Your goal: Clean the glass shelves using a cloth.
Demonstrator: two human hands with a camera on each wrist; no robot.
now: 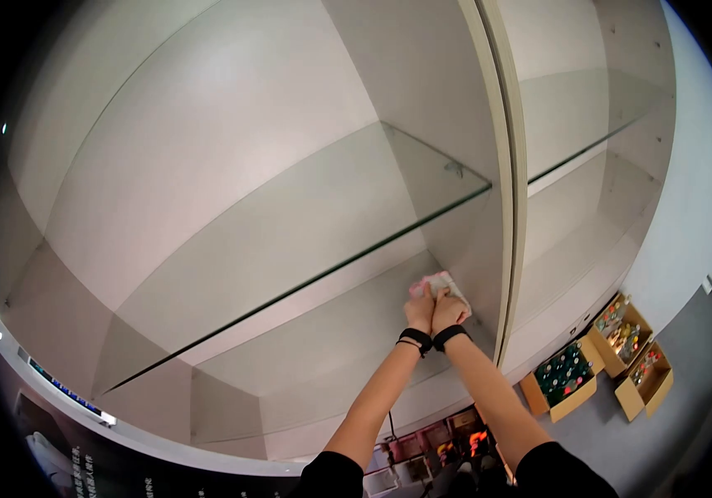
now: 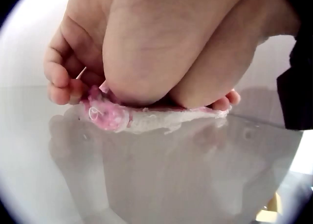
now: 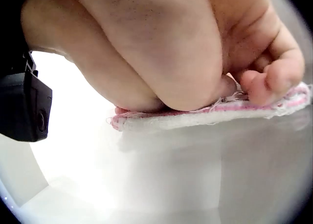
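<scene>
Side by side and touching, my left hand (image 1: 419,312) and right hand (image 1: 451,310) press a folded pink and white cloth (image 1: 459,290) on the cabinet's lower surface, near its right inner wall. In the left wrist view, the curled fingers of my left hand (image 2: 146,43) grip the cloth's bunched pink end (image 2: 108,117). The right wrist view has my right hand (image 3: 171,47) with bent fingers holding the cloth (image 3: 190,118), whose edge is frayed. The cloth lies flat against a shiny surface that mirrors it; the palms cover most of its top.
A glass shelf (image 1: 314,286) crosses the cabinet above my hands. To their right stands a vertical divider (image 1: 508,207), with another shelved compartment beyond. Cardboard boxes of small items (image 1: 557,380) stand on the floor (image 1: 592,427) at the lower right.
</scene>
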